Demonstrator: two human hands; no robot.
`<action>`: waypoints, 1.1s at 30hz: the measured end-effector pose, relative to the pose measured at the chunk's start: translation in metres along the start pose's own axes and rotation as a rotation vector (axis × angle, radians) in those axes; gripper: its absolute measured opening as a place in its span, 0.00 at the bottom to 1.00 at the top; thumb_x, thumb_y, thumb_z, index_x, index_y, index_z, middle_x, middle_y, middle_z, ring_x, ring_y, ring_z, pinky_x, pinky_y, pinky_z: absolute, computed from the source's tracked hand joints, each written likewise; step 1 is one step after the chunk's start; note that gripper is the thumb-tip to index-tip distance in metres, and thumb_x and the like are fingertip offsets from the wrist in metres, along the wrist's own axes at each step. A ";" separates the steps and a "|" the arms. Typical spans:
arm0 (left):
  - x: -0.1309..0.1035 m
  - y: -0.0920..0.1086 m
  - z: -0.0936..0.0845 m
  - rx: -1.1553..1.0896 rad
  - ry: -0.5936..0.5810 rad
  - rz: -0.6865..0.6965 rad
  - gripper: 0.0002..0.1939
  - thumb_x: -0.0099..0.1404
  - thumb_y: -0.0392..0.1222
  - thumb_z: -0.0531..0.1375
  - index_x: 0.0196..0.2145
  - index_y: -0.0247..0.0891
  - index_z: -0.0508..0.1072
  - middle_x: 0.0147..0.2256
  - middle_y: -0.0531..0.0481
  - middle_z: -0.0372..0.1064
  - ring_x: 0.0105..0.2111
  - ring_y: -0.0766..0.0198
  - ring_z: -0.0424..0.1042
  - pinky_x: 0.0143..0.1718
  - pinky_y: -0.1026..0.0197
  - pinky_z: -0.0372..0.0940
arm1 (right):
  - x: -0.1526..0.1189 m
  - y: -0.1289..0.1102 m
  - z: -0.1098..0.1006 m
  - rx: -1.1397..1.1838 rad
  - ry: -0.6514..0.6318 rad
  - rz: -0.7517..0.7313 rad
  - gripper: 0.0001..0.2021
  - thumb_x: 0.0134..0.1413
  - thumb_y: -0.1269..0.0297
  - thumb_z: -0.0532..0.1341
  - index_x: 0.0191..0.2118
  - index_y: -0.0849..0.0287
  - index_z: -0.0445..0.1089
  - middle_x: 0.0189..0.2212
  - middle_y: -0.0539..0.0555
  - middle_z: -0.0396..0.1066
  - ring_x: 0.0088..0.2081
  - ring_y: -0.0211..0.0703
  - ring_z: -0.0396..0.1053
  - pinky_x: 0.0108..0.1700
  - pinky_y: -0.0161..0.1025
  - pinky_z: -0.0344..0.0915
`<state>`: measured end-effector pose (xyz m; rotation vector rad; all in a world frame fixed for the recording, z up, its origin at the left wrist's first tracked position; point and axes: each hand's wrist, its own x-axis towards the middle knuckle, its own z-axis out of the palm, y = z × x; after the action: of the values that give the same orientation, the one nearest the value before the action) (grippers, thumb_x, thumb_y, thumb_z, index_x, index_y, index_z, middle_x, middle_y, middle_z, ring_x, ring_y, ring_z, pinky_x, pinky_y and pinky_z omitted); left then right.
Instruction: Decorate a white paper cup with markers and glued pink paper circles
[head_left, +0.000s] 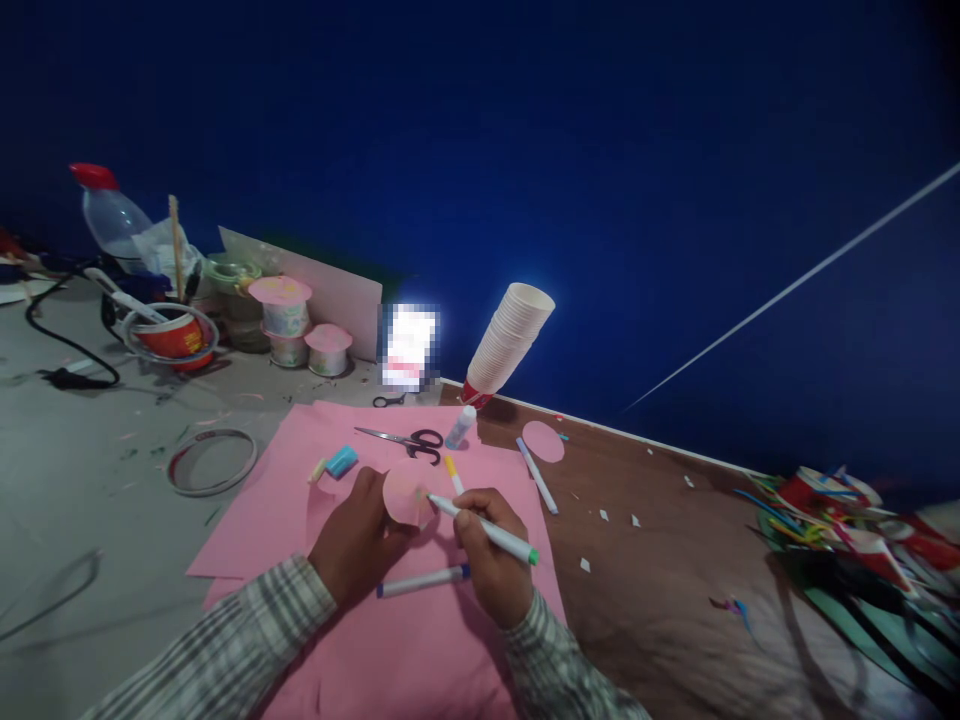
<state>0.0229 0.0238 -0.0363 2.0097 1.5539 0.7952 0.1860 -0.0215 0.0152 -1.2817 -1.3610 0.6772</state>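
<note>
My left hand [358,538] is closed on the edge of a round pink paper disc [403,490]; whether anything lies under the disc is hidden. A white felt-tip marker [495,538] with a green end is gripped in my right hand [495,560], its tip at the disc's right side beside a small greenish mark. Beneath both hands spread pink paper sheets [262,510]. On them lie scissors [409,440] with dark handles, a glue stick [460,428], a yellow-tipped marker [453,474], a blue-ended marker [424,581] and a bright blue piece [342,462].
A tilted stack of paper cups [510,340] stands by the blue wall. Left are a tape roll [211,462], pink-topped containers [328,350] and a red cup [174,338]. Another pink disc [543,441] and a lilac-capped marker [537,476] lie right. Cluttered cups [825,500] sit far right.
</note>
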 end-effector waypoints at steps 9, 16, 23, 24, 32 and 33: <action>0.000 -0.001 0.001 -0.017 -0.019 0.024 0.12 0.46 0.47 0.62 0.29 0.46 0.65 0.28 0.59 0.57 0.26 0.64 0.64 0.24 0.62 0.61 | 0.000 0.001 0.002 0.003 -0.021 -0.009 0.04 0.48 0.65 0.58 0.30 0.57 0.70 0.16 0.45 0.66 0.17 0.39 0.64 0.19 0.31 0.62; 0.000 -0.001 0.001 -0.018 0.007 0.036 0.12 0.48 0.50 0.61 0.29 0.46 0.64 0.27 0.60 0.55 0.24 0.65 0.63 0.23 0.62 0.59 | 0.000 0.001 0.002 -0.002 0.017 -0.021 0.04 0.47 0.66 0.59 0.31 0.56 0.70 0.16 0.45 0.67 0.17 0.39 0.65 0.20 0.31 0.63; 0.000 0.000 0.000 -0.015 -0.024 0.022 0.13 0.47 0.48 0.63 0.29 0.47 0.64 0.28 0.59 0.55 0.25 0.64 0.64 0.23 0.62 0.60 | -0.001 0.001 0.003 -0.010 -0.007 -0.019 0.05 0.48 0.66 0.58 0.31 0.57 0.70 0.16 0.45 0.66 0.17 0.40 0.65 0.19 0.32 0.63; 0.000 0.000 0.000 -0.012 -0.020 0.018 0.13 0.47 0.49 0.63 0.29 0.47 0.64 0.28 0.59 0.55 0.25 0.64 0.64 0.23 0.62 0.60 | -0.001 0.001 0.003 -0.015 0.006 -0.017 0.05 0.48 0.65 0.58 0.31 0.57 0.70 0.16 0.45 0.66 0.17 0.40 0.65 0.19 0.32 0.63; 0.000 -0.001 0.001 0.001 -0.012 0.050 0.12 0.47 0.48 0.62 0.29 0.47 0.65 0.28 0.59 0.56 0.27 0.63 0.64 0.24 0.62 0.60 | -0.001 0.002 0.004 -0.010 0.009 -0.006 0.04 0.47 0.66 0.58 0.30 0.57 0.70 0.16 0.45 0.66 0.17 0.39 0.65 0.19 0.31 0.63; 0.000 -0.001 0.002 0.005 -0.005 0.048 0.11 0.48 0.49 0.62 0.30 0.47 0.65 0.28 0.59 0.56 0.27 0.63 0.64 0.24 0.62 0.60 | -0.001 0.002 0.004 -0.013 0.024 -0.009 0.04 0.47 0.66 0.58 0.30 0.57 0.70 0.16 0.45 0.66 0.17 0.39 0.65 0.19 0.31 0.63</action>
<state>0.0229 0.0240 -0.0385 2.0577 1.5115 0.8045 0.1829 -0.0208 0.0124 -1.2899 -1.3527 0.6459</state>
